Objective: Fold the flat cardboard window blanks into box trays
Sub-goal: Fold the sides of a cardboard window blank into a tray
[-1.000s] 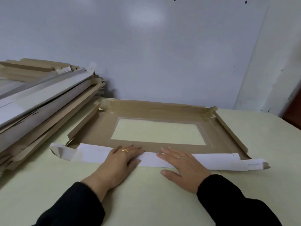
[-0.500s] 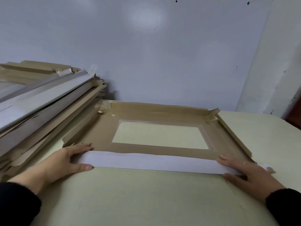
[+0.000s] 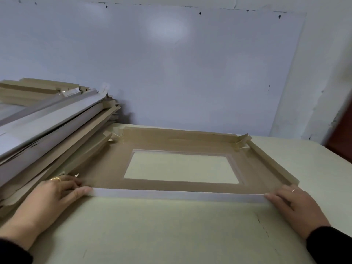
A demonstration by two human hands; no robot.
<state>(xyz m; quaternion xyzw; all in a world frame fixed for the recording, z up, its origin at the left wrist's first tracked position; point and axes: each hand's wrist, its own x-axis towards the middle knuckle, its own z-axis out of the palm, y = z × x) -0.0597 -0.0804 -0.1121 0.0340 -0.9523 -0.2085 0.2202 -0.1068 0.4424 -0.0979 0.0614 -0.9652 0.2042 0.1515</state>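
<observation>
The table (image 3: 171, 231) carries the work nearest the viewer. The left hand (image 3: 47, 199) sits at the near-left corner of the window blank (image 3: 114, 168), and the right hand (image 3: 297, 208) sits at the near-right corner. One second ago both hands lay flat together at the middle of the near flap (image 3: 179, 195); they have since slid apart to its two ends. The flap, which then lay flat on the table with its end tabs splayed out, now stands raised as a low white wall along the near edge. The left fingers curl around the flap end and corner, with the thumb along the flap face. The right fingers press against the right end; whether they pinch it cannot be told.

The blank lies flat on the table in the centre, its window opening (image 3: 182, 168) showing the table through it. The far wall (image 3: 179, 134) and right wall (image 3: 272, 161) are already raised.

Judgement: the near wall is the current step, and the corner tabs likely need tucking next.

A stack of folded trays (image 3: 47, 130) leans at the far left, against the wall panel (image 3: 171, 73).
</observation>
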